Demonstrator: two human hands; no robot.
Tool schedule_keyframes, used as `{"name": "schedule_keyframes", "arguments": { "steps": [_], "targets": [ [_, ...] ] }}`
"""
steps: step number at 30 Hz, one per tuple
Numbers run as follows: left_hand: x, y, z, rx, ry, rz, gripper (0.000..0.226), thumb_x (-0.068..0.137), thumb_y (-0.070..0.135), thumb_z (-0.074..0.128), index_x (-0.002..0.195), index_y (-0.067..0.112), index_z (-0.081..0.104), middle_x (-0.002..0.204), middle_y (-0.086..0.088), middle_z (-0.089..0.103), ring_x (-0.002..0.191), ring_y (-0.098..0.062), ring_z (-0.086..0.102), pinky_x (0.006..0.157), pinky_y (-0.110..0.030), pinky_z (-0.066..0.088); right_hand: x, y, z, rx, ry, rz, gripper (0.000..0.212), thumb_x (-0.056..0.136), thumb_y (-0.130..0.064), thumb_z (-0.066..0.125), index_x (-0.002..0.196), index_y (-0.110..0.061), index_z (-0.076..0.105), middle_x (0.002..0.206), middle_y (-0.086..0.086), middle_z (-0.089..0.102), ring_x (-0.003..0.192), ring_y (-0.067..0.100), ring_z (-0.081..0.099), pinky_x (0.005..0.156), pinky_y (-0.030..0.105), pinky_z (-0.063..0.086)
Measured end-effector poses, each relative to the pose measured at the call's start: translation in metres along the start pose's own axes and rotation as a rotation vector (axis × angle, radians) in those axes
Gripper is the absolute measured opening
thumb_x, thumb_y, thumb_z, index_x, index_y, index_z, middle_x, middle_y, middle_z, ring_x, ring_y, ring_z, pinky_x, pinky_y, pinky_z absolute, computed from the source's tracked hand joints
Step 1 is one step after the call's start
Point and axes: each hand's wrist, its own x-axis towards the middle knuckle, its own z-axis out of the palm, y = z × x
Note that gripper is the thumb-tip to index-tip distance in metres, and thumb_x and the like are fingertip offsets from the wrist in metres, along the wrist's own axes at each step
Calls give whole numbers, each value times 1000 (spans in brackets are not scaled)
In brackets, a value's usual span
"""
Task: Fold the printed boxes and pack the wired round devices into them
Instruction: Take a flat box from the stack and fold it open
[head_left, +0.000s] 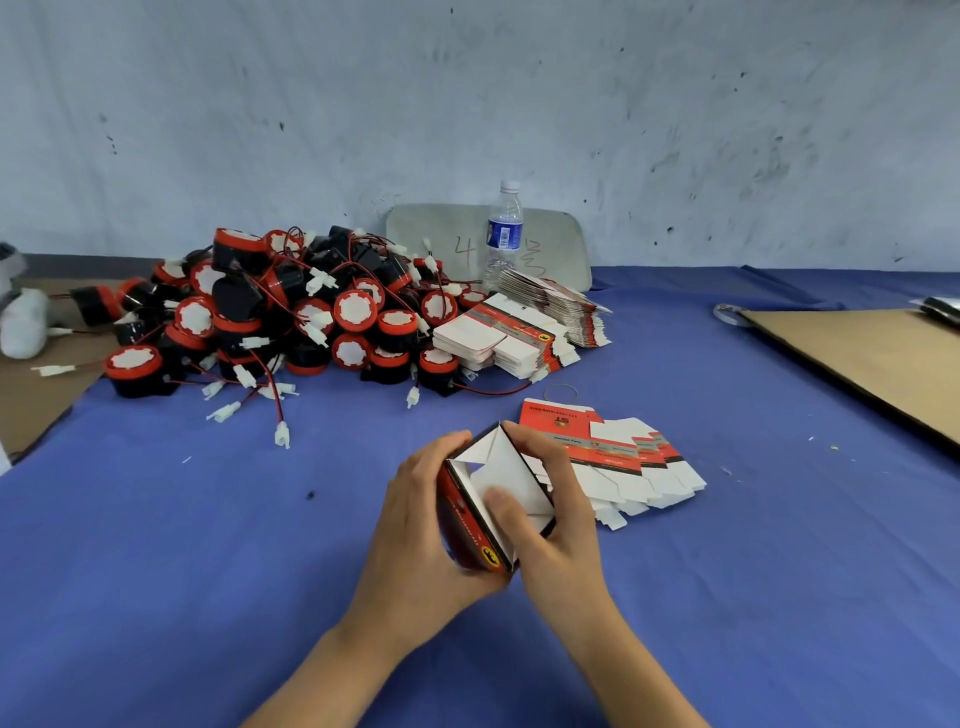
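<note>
A red, black and white printed box (470, 525) is held up above the blue table near its front middle, its white end flaps showing. My left hand (415, 525) grips its printed side from the left. My right hand (558, 512) grips it from the right, thumb pressing on a white flap. Just right of my hands, several flat printed boxes (618, 457) lie fanned out. A big pile of red-and-black round devices (291, 312) with red wires and white plugs fills the back left. Two stacks of flat boxes (519, 332) lie beside that pile.
A clear water bottle (503, 234) stands at the back middle before a grey board (561, 239) leaning on the wall. A brown cardboard sheet (872, 364) lies at the right, another (31, 395) at the far left. A thin ring (562, 392) lies behind the fanned boxes.
</note>
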Motion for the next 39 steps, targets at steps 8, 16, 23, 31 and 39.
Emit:
{"name": "schedule_keyframes", "arguments": {
  "steps": [8,16,23,31,39],
  "targets": [
    [0,1,-2,28,11,36,99,55,47,73,141,30,25,131,24,37,119,-19,52,88,-41,55,-1,1,0,-47,-5,-20,40,85,-14,59,120,-33,55,117,-9,60,107,21,59,82,44,55],
    [1,5,-3,-7,3,15,97,60,50,77,140,28,26,135,11,41,122,-19,51,90,-35,54,0,-3,-3,88,-49,33,45,85,-8,42,110,-40,60,106,-19,63,93,1,61,67,14,49],
    [1,7,-3,60,2,77,96,60,49,73,141,25,26,140,-4,44,125,-26,49,92,-44,53,1,0,-3,7,-23,17,48,80,-6,42,109,-42,59,104,-15,63,87,10,63,63,25,53],
    [3,-1,-2,69,4,36,108,62,60,73,148,39,10,149,13,24,139,-15,29,104,-51,40,5,-3,-7,162,-18,126,30,87,-29,53,115,-39,61,107,-3,67,98,9,63,75,18,50],
    [7,-15,-5,-277,-2,-298,85,91,1,55,138,61,19,143,22,40,126,12,41,97,-12,43,6,4,-8,-335,95,-114,68,76,-24,78,126,-54,43,121,-31,53,108,1,53,85,8,42]
  ]
}}
